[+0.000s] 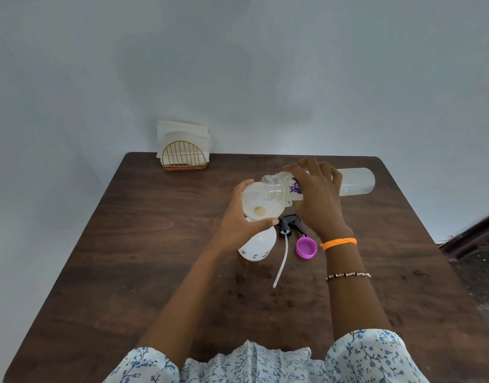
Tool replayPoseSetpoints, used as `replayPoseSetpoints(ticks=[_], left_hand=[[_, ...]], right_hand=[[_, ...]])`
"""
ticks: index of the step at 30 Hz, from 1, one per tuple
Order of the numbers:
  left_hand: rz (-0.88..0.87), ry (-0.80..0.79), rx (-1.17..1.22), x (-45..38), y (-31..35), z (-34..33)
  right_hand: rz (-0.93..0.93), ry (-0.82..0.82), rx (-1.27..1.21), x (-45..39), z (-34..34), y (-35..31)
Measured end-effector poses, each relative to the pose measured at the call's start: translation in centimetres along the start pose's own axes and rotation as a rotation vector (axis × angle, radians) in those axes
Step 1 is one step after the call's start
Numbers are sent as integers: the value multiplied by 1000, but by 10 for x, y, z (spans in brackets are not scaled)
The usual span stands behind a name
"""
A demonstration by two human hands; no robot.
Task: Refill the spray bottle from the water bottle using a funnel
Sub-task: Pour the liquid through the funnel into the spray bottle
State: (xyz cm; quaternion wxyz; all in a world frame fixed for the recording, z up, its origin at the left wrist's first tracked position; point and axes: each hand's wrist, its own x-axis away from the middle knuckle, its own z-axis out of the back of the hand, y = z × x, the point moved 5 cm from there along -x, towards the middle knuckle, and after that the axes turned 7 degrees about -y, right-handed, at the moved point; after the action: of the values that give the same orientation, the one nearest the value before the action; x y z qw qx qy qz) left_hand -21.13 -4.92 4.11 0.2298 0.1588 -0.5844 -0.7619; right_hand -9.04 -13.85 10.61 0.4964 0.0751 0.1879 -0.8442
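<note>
A white spray bottle (258, 246) with small blue marks stands on the dark wooden table (154, 258), a white funnel (254, 201) sitting in its neck. My left hand (239, 222) grips the funnel's rim from the near side. My right hand (317, 200) holds a clear water bottle (353, 181) tipped on its side, its open mouth over the funnel bowl. The black spray head (288, 223) with its long dip tube lies on the table just right of the spray bottle. A purple cap (306, 247) lies next to it, open side up.
A gold wire napkin holder (184, 158) with white napkins stands at the table's far left edge against the wall. The table's right edge borders a dark floor area (475, 272).
</note>
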Motion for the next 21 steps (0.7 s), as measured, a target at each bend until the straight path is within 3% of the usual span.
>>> replayPoseSetpoints(ticks=[21], left_hand=[[-7,-6,1,-1,-1,0]], right_hand=[[1,21,12,-1,-1,1]])
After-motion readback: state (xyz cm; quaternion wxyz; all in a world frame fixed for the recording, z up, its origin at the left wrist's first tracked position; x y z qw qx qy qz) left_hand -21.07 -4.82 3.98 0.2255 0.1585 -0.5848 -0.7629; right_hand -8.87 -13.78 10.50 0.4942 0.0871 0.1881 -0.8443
